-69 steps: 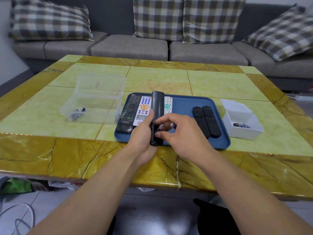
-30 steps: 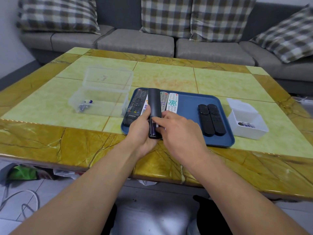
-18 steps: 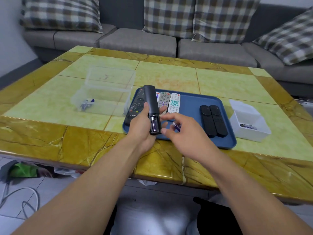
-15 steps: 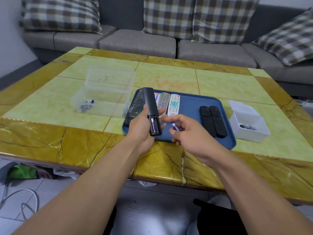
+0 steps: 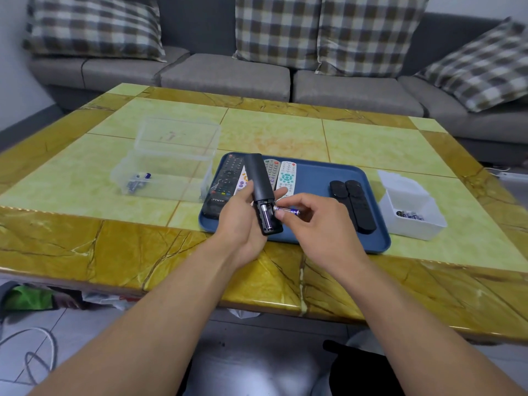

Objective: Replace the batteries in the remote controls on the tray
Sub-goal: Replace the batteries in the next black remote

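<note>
Just above the blue tray (image 5: 314, 178), the left hand (image 5: 243, 221) gripped one black remote (image 5: 260, 187), back up, its battery bay uncovered with one battery seated. The right hand (image 5: 317, 221) pinched a second battery (image 5: 287, 210) beside that bay. Six more remotes lay on the tray: four at its left, two black at its right.

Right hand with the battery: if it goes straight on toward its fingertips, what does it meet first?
Probably the black remote in the left hand; the right hand points its battery at the open compartment.
</note>
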A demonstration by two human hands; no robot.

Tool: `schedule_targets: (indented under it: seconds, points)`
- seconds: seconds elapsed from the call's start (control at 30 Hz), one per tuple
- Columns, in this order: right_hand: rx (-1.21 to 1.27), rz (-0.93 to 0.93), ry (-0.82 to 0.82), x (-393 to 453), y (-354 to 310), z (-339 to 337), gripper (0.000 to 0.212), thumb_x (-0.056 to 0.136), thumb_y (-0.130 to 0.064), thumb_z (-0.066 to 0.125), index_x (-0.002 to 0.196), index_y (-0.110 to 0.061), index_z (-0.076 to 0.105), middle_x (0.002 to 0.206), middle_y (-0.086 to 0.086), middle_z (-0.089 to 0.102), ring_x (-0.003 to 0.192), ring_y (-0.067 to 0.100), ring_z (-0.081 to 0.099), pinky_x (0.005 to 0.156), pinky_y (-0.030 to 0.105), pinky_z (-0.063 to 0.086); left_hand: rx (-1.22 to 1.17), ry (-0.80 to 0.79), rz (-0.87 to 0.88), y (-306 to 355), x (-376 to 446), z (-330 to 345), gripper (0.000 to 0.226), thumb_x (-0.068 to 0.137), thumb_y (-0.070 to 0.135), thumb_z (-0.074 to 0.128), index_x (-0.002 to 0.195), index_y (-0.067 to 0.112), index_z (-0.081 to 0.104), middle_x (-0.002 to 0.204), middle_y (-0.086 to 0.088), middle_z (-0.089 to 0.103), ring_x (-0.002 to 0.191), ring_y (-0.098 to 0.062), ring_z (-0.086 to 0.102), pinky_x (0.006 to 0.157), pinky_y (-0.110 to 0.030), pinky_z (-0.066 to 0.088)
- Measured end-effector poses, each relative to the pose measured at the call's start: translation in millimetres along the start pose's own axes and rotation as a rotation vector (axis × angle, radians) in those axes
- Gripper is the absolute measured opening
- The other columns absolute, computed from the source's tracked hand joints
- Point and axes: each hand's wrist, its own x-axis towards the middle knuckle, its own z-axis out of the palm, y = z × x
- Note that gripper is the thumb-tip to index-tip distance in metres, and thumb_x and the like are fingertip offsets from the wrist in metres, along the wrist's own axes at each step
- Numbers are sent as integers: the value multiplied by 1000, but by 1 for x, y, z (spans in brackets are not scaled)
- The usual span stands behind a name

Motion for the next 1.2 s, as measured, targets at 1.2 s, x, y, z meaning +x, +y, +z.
schedule_targets:
  seconds: [1.2]
  points:
    - [620,459,-118,-3,-1,12,32,70,-4,88,86,-5,60,81,15,72,67,23,66,63,29,58,-60,-141,2,5,-7,3,45,111,37,28,130,6,54,104,-10,75,105,-25,72,80,-43,63]
